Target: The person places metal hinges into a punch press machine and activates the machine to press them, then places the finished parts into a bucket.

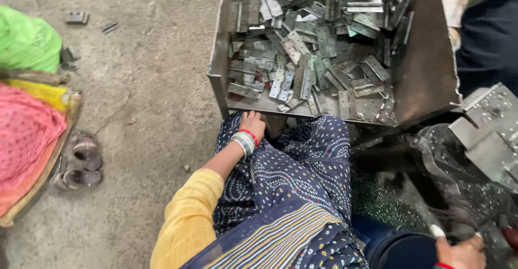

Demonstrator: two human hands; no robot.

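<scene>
Head view, person seated on the floor, knees toward a metal tray point(221, 58).

Left hand point(252, 124) rests on the raised knee just below the tray's front lip, near the closest loose hinges; grip is curled loosely, fingers together, holding nothing that I can see. Wrist carries red and silver bangles point(245, 139).

Right hand point(461, 253) sits low at the frame's bottom right corner, fingers closed around something pale and blurred. Cannot tell what it is, nor how firm the hold is.

Hinges point(318, 48): flat grey steel leaves, heaped loose and crossed over one another, filling the tray from front lip to back wall. A few strays lie on the floor point(151, 85) at upper left.

Handling judgement: each piece looks rigid, small, and light singly, but the heap would be heavy. Stamped edges are likely sharp and the surfaces probably slick. Leaves may swing on the pin, so pinching across both flats near the knuckle seems the safest hold. Pieces at the front lip are easiest to reach; those deeper are interlocked and may drag neighbours.

Beside the tray, right: a metal machine part point(488, 123), blurred.
</scene>
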